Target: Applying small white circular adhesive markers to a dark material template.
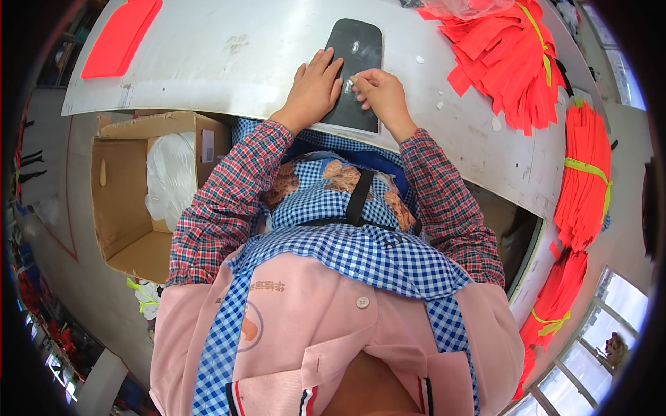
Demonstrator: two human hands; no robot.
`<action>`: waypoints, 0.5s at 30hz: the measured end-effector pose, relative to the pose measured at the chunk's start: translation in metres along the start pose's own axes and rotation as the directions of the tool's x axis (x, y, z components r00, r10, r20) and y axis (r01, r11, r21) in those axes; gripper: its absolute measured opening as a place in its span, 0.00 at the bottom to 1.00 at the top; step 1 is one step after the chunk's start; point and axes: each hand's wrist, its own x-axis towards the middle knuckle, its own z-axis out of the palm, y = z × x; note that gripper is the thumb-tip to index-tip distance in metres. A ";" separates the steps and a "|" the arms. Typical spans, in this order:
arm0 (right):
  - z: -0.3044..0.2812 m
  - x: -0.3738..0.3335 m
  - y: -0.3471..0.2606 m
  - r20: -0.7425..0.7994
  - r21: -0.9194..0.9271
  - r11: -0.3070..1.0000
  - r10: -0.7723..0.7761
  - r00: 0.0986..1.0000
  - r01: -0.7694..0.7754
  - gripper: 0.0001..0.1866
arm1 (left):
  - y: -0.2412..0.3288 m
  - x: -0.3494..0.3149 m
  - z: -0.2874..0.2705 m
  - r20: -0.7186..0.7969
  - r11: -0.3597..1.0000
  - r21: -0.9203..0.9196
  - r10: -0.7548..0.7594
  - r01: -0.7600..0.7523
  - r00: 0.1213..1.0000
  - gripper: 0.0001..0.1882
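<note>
At the far left, a strip of the room is crowded with dark and coloured goods (31, 277), blurred by the lens. Beside them a grey floor (52, 208) is crossed by a thin reddish line. An open cardboard box (118, 194) is set in front of the table, and a translucent plastic bag (172, 177) is held inside it.

The pale table (187, 76) is spread across the upper view, its near edge curved (bent, in part, by the fisheye lens). Flat red-orange pieces (123, 38) are laid at its upper left, and the metallic-looking surface is marked by dark smudges (237, 44).

Near the table's front edge, a dark flat panel (361, 59) with a rounded far end is laid lengthwise, away from the body. Its left side is covered by the left hand (316, 90), whose fingers are extended and slightly spread, with nothing seen to be gripped. A small white piece (352, 80) is pinched over the panel between the thumb and forefinger of the right hand (380, 97); whether it is stuck to the panel cannot be told. Farther up the panel, a small pale patch (356, 46) is seen.

To the right, white scraps (496, 124) are scattered on the tabletop. A fanned bundle of red-orange strips (499, 66) is bound by a yellow tie (540, 35). Past the table's right edge, more tied red-orange bundles (583, 197) are ranged, and the room is bounded by bright windows (590, 347).
</note>
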 end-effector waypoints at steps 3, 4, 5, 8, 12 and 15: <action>0.002 -0.001 -0.002 -0.040 -0.143 0.990 -0.022 0.999 0.016 0.12 | 0.000 -0.001 0.001 0.047 0.998 -0.040 -0.043 0.044 0.998 0.22; 0.003 -0.002 -0.003 -0.062 -0.181 0.983 -0.048 0.997 0.036 0.12 | 0.000 -0.001 0.001 0.047 0.998 -0.039 -0.047 0.048 0.998 0.22; 0.005 -0.002 -0.005 -0.059 -0.183 0.982 -0.047 0.997 0.036 0.12 | 0.000 -0.001 0.002 0.046 0.998 -0.038 -0.051 0.052 0.998 0.23; 0.007 -0.002 -0.003 -0.093 -0.217 0.976 -0.058 0.994 0.037 0.11 | 0.001 -0.001 0.001 0.047 0.998 -0.046 -0.048 0.050 0.998 0.23; 0.008 0.002 0.009 -0.129 -0.300 0.941 -0.200 0.971 0.154 0.10 | 0.003 -0.001 0.000 0.046 0.998 -0.034 -0.052 0.054 0.998 0.23; 0.011 -0.007 -0.004 -0.115 -0.291 0.952 -0.133 0.984 0.095 0.11 | 0.001 -0.003 0.000 0.048 0.998 -0.001 -0.057 0.057 0.997 0.23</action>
